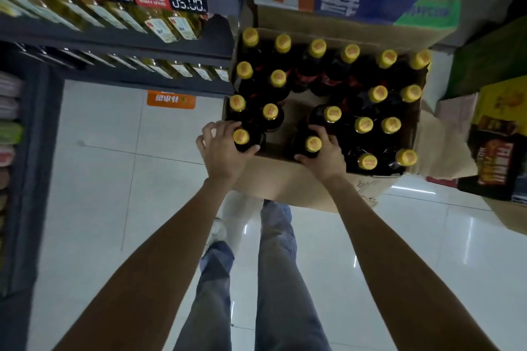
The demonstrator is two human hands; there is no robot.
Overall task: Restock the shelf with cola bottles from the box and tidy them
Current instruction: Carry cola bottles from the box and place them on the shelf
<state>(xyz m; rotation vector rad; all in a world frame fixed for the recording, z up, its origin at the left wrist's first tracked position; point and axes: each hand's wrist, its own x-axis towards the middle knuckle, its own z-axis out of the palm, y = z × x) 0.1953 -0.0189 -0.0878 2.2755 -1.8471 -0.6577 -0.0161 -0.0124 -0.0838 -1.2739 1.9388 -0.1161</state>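
Both hands (221, 148) (322, 155) grip boxed bottles (241, 138) (313, 145) beside shelf (119, 43).

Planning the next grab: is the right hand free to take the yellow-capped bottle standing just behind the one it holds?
Probably not yet: the right hand already grips a bottle. The bottle behind stands uncovered, so once freed the way looks open.

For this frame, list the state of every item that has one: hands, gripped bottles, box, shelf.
left hand: grips a bottle at the box's near left corner.
right hand: grips a bottle at the near edge.
left bottle: upright, capped, in the box.
right bottle: upright, capped, in the box.
cardboard box: open, partly full, bare gap in the middle.
shelf: stocked with yellow-liquid bottles.
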